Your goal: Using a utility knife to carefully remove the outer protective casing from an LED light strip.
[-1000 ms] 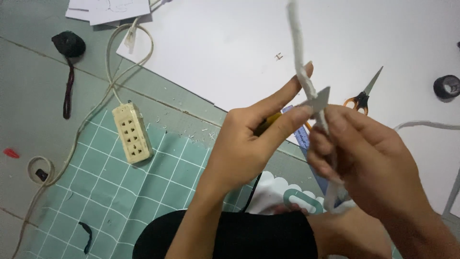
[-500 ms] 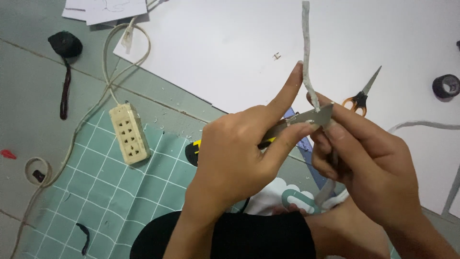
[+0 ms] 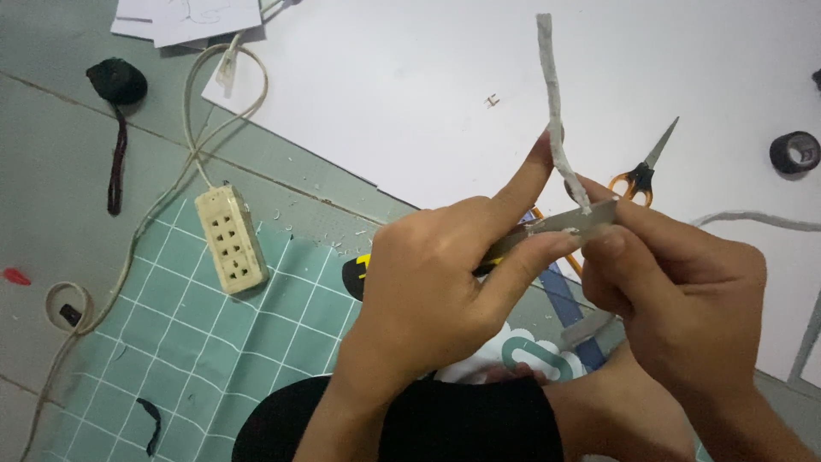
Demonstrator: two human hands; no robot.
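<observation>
Closest to the camera, a black cloth [image 3: 410, 423] covers the person's lap, above a green cutting mat with a white grid [image 3: 214, 342]. Just over it, the left hand [image 3: 436, 291] is closed around a utility knife with a yellow and black handle [image 3: 363, 269], and its steel blade [image 3: 569, 224] points to the right. The left forefinger is stretched up along a thin grey paper strip [image 3: 554, 94], probably to steady it against the edge. The right hand [image 3: 676, 299] is clenched on the lower part of this strip, which stands nearly upright and touches the blade, so the strip is kept tight between both hands; a loose end hangs below near a blue ruler-like bar [image 3: 569, 312].

On the mat's upper edge lies a cream power strip with several sockets [image 3: 231, 239]; its cable runs away in a loop. Farther off, a large white sheet [image 3: 410, 85] carries orange-handled scissors [image 3: 641, 175], and a black tape roll [image 3: 795, 152] sits near the right border. A black lump with a cord [image 3: 115, 85] rests at the far left.

Compared with half a second earlier, the blade lies flatter and a little lower, and the strip leans slightly more to the left; the things on the floor have not moved.
</observation>
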